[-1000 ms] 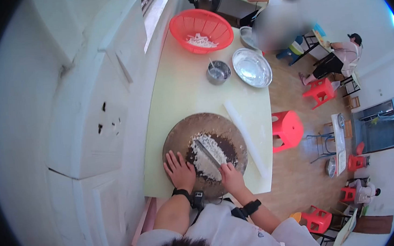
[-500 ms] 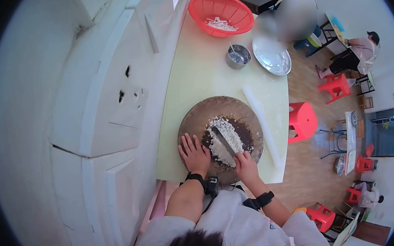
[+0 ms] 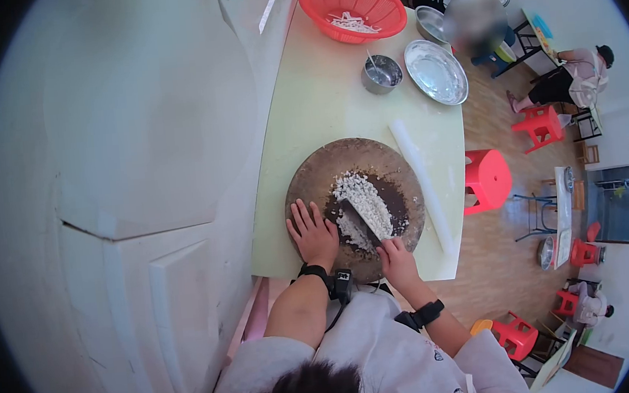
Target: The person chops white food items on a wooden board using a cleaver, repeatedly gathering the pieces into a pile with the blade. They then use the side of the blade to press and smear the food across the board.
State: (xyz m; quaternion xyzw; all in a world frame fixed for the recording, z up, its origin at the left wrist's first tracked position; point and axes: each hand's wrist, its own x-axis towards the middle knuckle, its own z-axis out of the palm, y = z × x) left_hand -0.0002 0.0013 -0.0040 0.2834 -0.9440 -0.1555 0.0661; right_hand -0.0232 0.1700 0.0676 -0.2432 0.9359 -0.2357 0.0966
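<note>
A round wooden chopping board [image 3: 312, 168] lies near the front edge of the pale table. Chopped white bits [image 3: 365, 198] are heaped at its middle, on a dark wet patch. My right hand [image 3: 398, 261] grips the handle of a knife [image 3: 359, 221], whose blade stands among the bits and points up and left. Flat on the left part of the board rests my left hand [image 3: 316, 235], fingers spread, holding nothing, apart from the blade.
Beyond the board are a metal bowl [image 3: 382, 74], a round metal tray [image 3: 436, 72] and a red basket [image 3: 352, 6] with white strips. A white roll [image 3: 422, 187] lies right of the board. Red stools [image 3: 488, 180] and other people stand or sit farther right.
The knife blade has tilted, and more of its flat side shows against the bits. The whole view has shifted slightly, with the board a little higher in it. My left hand stays on the board.
</note>
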